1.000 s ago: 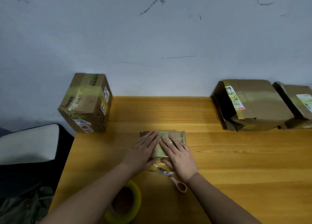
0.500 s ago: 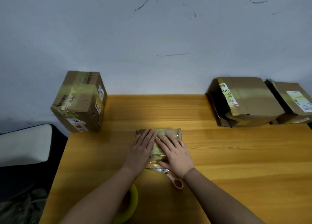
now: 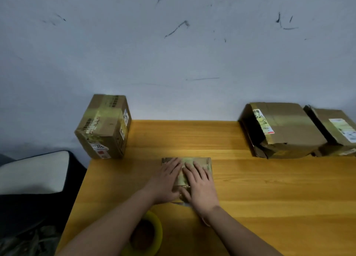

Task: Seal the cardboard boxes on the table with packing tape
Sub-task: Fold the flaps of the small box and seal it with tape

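From my remote feed: a roll of yellow tape (image 3: 143, 236) lies at the table's (image 3: 269, 198) near edge, partly under the left forearm. Just beyond it, I see both hands flat on a small box (image 3: 207, 164) at the table's centre. The left hand (image 3: 167, 180) and the right hand (image 3: 200, 186) lie side by side, fingers straight and pressing the taped top, thumbs at its near edge. Farther back, a taller taped box (image 3: 104, 127) stands at the left corner. Two more boxes, one crumpled (image 3: 283, 129) and one beside it (image 3: 335, 130), sit at the right against the scuffed wall (image 3: 173, 53).
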The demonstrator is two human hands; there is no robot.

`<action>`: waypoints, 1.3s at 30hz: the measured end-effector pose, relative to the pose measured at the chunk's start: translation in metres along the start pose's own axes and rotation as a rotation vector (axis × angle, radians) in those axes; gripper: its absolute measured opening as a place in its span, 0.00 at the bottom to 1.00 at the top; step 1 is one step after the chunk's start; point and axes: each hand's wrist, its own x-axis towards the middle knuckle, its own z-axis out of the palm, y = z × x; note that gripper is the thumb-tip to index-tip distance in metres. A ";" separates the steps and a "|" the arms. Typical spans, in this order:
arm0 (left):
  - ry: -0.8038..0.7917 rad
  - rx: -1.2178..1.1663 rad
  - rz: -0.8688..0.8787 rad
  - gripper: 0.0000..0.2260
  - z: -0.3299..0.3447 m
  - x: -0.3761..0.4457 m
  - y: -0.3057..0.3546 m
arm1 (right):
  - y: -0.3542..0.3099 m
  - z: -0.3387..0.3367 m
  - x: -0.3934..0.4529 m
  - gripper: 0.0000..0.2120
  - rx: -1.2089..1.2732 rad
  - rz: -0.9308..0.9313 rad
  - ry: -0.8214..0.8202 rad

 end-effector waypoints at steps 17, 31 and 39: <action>0.268 0.077 -0.599 0.19 0.009 0.080 0.031 | 0.009 -0.007 0.082 0.30 0.043 0.347 0.016; 0.264 -0.163 -0.558 0.33 0.008 0.061 -0.010 | 0.050 -0.008 0.066 0.33 0.802 0.625 -0.022; 0.384 -1.289 -0.668 0.26 0.010 0.061 -0.018 | 0.056 -0.008 0.060 0.20 1.626 0.819 -0.137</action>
